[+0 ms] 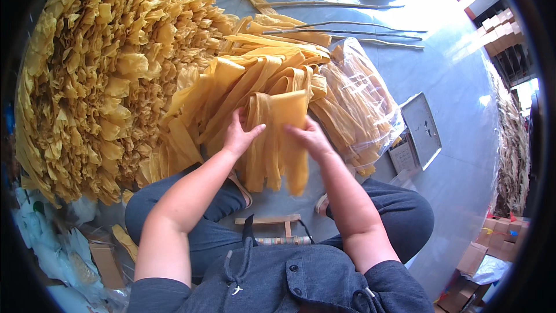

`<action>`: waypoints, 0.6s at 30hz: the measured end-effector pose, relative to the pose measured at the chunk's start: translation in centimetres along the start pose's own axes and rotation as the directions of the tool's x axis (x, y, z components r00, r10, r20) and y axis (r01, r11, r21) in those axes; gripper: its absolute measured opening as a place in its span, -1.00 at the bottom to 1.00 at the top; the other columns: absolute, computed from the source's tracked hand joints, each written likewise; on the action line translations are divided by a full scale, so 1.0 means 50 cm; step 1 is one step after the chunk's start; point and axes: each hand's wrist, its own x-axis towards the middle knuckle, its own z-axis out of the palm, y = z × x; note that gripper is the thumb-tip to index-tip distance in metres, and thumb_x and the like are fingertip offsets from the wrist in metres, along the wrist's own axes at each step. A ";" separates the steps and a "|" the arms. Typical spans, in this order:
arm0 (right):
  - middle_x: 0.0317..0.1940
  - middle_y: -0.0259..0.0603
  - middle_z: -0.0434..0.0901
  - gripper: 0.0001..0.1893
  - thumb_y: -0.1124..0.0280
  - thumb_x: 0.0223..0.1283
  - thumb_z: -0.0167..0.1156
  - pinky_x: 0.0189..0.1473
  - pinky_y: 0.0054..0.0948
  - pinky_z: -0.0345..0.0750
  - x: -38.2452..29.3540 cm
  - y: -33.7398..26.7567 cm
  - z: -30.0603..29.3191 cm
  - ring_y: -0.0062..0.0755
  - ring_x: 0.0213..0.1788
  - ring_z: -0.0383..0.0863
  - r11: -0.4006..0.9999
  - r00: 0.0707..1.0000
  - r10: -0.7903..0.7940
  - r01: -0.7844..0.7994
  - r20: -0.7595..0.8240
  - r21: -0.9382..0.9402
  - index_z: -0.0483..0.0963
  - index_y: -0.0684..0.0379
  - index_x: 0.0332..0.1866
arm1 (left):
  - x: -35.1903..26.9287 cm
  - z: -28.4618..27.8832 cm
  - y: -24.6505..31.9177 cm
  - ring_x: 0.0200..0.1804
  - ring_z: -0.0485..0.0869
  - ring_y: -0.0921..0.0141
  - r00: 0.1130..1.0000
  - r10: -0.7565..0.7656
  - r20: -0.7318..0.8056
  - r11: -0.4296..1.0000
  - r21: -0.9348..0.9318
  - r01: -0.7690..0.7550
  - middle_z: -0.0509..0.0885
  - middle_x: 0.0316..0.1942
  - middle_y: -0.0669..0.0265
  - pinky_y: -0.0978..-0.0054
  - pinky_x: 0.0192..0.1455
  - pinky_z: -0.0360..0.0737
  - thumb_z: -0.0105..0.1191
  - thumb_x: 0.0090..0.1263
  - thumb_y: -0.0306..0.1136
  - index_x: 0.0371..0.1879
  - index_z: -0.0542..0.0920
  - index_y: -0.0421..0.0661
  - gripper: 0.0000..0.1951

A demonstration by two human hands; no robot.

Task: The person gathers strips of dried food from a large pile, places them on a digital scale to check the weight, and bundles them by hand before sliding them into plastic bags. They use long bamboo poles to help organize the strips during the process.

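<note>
Several long, flat, yellow-brown sheets, seemingly dried tofu skin, hang folded in front of me. My left hand (243,132) is at the left edge of one hanging bundle (259,139), thumb spread and fingers partly hidden behind it. On the other side, my right hand (307,135) pinches the edge of a single translucent sheet (289,117), which is blurred. Behind both hands lies a heap of folded strips (260,69). A clear plastic bag (365,100) filled with like strips rests right of the heap.
A very large pile of crumpled yellow sheets (108,82) rises at the left. Thin sticks (343,32) lie on the grey floor beyond the heap. A flat metal tray or lid (421,130) leans at the right. Cardboard boxes (106,265) and plastic bags stand at lower left.
</note>
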 end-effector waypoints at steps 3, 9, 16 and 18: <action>-0.10 -0.41 0.64 -0.57 0.30 0.18 0.36 0.07 -0.53 0.49 0.033 0.092 -0.013 -0.66 -0.05 0.57 0.994 0.997 0.063 -0.060 0.033 -0.094 0.49 0.16 0.13 | -0.002 0.020 0.035 -0.30 0.61 0.44 0.993 -0.012 0.117 0.999 0.051 0.006 0.57 -0.42 0.35 0.52 -0.11 0.57 0.45 0.07 -0.14 0.18 0.43 -0.12 -0.30; 0.00 -0.35 0.62 -0.49 0.19 0.17 0.36 0.19 -0.44 0.41 0.009 0.071 -0.048 -0.55 0.05 0.56 0.976 0.974 0.205 -0.211 0.092 0.060 0.48 0.18 0.18 | -0.055 -0.027 0.106 -0.42 0.43 0.67 0.999 0.048 0.017 0.985 -0.168 -0.045 0.57 -0.41 0.56 0.68 -0.29 0.47 0.38 0.15 -0.46 0.02 0.53 -0.20 -0.55; 0.11 -0.34 0.53 -0.42 0.13 0.25 0.28 0.24 -0.41 0.37 -0.033 -0.034 -0.007 -0.55 0.16 0.46 0.950 0.986 -0.026 -0.028 0.167 0.312 0.34 0.14 0.31 | -0.045 -0.079 0.243 0.00 0.55 0.45 0.922 0.386 -0.011 0.899 -0.218 -0.379 0.56 -0.06 0.27 0.52 0.09 0.49 0.41 0.15 -0.18 -0.23 0.61 -0.17 -0.63; 0.12 -0.34 0.52 -0.40 0.09 0.27 0.26 0.23 -0.42 0.38 -0.045 -0.079 0.013 -0.54 0.16 0.46 0.967 0.992 -0.033 0.001 0.122 0.253 0.31 0.13 0.33 | -0.055 -0.071 0.254 0.03 0.54 0.47 0.945 0.311 0.097 0.895 -0.364 -0.257 0.57 0.00 0.28 0.50 0.09 0.50 0.34 0.24 -0.16 -0.11 0.57 -0.16 -0.61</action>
